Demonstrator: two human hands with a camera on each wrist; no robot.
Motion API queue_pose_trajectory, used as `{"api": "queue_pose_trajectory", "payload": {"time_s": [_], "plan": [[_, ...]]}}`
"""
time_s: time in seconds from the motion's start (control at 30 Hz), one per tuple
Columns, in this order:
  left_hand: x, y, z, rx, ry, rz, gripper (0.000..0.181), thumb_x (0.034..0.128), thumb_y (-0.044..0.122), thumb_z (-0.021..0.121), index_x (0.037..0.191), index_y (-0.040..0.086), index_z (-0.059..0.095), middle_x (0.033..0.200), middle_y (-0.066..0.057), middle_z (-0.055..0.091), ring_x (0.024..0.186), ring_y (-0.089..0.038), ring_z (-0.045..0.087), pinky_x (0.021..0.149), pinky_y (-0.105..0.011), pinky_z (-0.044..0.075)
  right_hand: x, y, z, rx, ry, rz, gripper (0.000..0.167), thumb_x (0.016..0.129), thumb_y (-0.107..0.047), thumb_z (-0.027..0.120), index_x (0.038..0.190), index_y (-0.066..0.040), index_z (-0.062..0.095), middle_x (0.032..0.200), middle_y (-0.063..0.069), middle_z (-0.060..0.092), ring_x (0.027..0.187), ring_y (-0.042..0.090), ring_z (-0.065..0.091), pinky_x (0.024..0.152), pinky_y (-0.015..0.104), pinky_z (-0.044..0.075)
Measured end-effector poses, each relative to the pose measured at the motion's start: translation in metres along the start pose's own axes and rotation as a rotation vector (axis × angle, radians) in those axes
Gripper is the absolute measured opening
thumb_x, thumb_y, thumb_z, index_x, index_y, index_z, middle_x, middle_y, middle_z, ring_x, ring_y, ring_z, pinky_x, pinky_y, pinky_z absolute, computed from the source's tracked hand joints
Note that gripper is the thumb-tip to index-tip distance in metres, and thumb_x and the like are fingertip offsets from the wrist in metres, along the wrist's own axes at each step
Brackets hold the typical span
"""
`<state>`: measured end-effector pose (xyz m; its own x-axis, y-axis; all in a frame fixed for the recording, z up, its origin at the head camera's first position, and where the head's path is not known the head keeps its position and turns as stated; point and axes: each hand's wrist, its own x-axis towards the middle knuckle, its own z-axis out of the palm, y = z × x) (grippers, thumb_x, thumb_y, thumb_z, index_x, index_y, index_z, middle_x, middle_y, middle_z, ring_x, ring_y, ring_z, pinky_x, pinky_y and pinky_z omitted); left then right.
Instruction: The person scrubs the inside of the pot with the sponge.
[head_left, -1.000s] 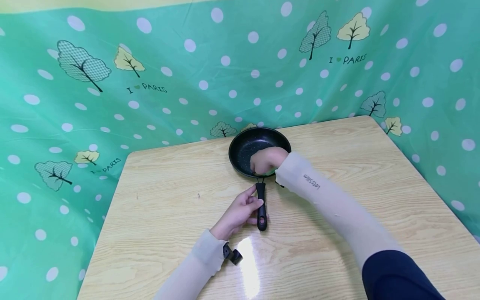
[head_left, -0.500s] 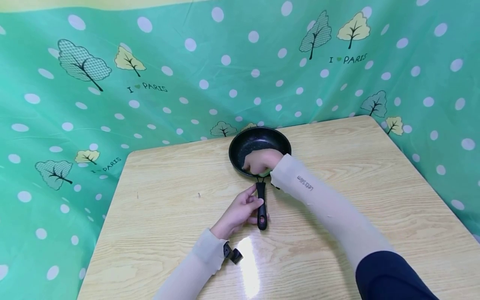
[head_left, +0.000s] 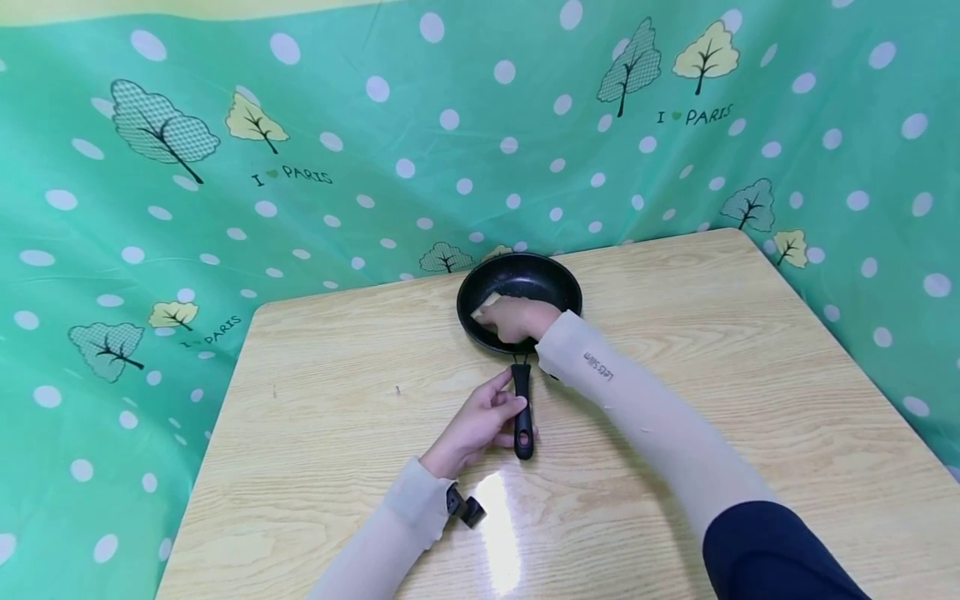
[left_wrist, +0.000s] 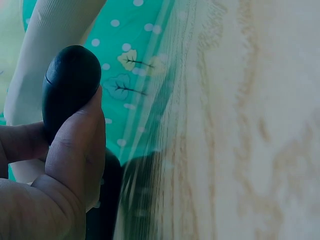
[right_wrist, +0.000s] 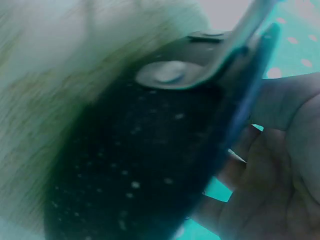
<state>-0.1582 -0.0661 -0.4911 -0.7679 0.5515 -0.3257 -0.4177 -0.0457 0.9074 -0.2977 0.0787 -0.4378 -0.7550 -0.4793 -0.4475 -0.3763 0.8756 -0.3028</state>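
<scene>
A black speckled frying pan (head_left: 536, 275) lies near the table's back edge, its black handle (head_left: 523, 446) toward the viewer. My left hand (head_left: 482, 421) grips that handle from the left, thumb on top; in the left wrist view the rounded handle end (left_wrist: 72, 75) rises above the fingers. Inside the pan, my right hand (head_left: 516, 319) is bent over a pale yellowish piece (head_left: 487, 305), maybe a sponge, which shows at the fingertips on the left. The right wrist view has the pan's outer side (right_wrist: 125, 155) and bracket in front of the right hand (right_wrist: 280, 175), hiding its fingertips.
The light wood table (head_left: 337, 367) extends on both sides of the pan. Green dotted cloth (head_left: 360, 150) with printed trees hangs behind it and along its sides. A small black wrist camera (head_left: 467, 507) sits at the left wrist.
My right hand has moved left inside the pan, and the pale piece now shows at its fingertips; greenish material showed beneath the hand earlier. The left hand and pan stay in place.
</scene>
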Motion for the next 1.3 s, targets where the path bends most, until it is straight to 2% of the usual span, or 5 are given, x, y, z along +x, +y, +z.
{"api": "queue_pose_trajectory", "payload": {"time_s": [0.13,0.4,0.73,1.07,1.3], "plan": [[-0.001,0.0,0.0,-0.001,-0.006,-0.001,0.071,0.1092,0.0,0.049,0.169,0.004,0.011,0.105,-0.012,0.06,0.082,-0.028,0.074,0.073,-0.041,0.069,0.005,0.005,0.003,-0.033,0.023,0.006,0.066,0.103,0.003,0.052,0.164,-0.022,0.041,0.171,0.007,0.031,0.158,0.032,0.026,0.13,0.056,0.026],[0.0,-0.002,-0.001,0.006,-0.016,0.004,0.071,0.1095,0.0,0.049,0.169,0.004,0.011,0.106,-0.012,0.06,0.084,-0.029,0.075,0.073,-0.041,0.069,0.01,0.013,0.002,-0.014,0.046,0.022,0.067,0.103,0.003,0.052,0.164,-0.022,0.039,0.173,0.006,0.028,0.159,0.032,0.023,0.13,0.06,0.022],[-0.002,-0.001,0.001,0.021,-0.011,0.004,0.071,0.1097,0.001,0.049,0.169,0.005,0.011,0.111,-0.019,0.062,0.085,-0.03,0.076,0.072,-0.04,0.069,0.01,0.027,-0.002,0.004,0.067,0.055,0.061,0.108,-0.001,0.047,0.165,-0.021,0.038,0.172,0.009,0.028,0.159,0.032,0.023,0.131,0.05,0.023],[-0.002,0.0,0.002,-0.003,0.0,0.0,0.071,0.1093,0.0,0.049,0.169,0.005,0.011,0.106,-0.013,0.06,0.082,-0.028,0.075,0.073,-0.041,0.069,0.0,0.046,-0.011,0.016,0.044,0.125,0.06,0.108,-0.003,0.048,0.164,-0.019,0.039,0.17,0.01,0.032,0.158,0.035,0.024,0.129,0.062,0.02],[-0.002,0.001,0.001,0.013,0.004,-0.002,0.071,0.1094,0.001,0.049,0.169,0.005,0.012,0.108,-0.017,0.062,0.087,-0.033,0.075,0.073,-0.042,0.069,-0.005,0.052,-0.014,0.04,0.041,0.142,0.057,0.108,-0.005,0.048,0.163,-0.02,0.042,0.169,0.009,0.035,0.157,0.034,0.025,0.129,0.062,0.02]]}}
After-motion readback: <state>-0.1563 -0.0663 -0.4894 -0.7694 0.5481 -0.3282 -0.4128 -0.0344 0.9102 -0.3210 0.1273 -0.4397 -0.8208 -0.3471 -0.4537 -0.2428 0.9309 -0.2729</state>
